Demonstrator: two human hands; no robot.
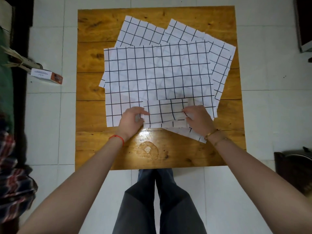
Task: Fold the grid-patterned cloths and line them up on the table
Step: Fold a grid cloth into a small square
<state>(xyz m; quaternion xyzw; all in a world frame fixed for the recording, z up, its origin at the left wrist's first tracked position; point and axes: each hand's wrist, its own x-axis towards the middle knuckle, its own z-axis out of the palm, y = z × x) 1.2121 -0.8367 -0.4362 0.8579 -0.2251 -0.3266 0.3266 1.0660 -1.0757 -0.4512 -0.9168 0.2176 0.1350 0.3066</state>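
Head view: your left hand (pixel 133 118) and right hand (pixel 197 118) pinched the ends of a small folded cloth (pixel 166 113) lying on the big spread cloth (pixel 157 73), near the table's (pixel 94 149) front. You needed edges squared before pressing the crease.

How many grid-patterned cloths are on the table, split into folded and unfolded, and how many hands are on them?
Folded cloths: 1, the small folded cloth, gripped by the left hand and the right hand.
Flat unfolded cloths: at least 3 visible, the large top cloth, the far-left cloth and the far-right cloth; overlaps may hide more.
Hands: 2.
Total: 4 cloths, 2 hands, on the wooden table.
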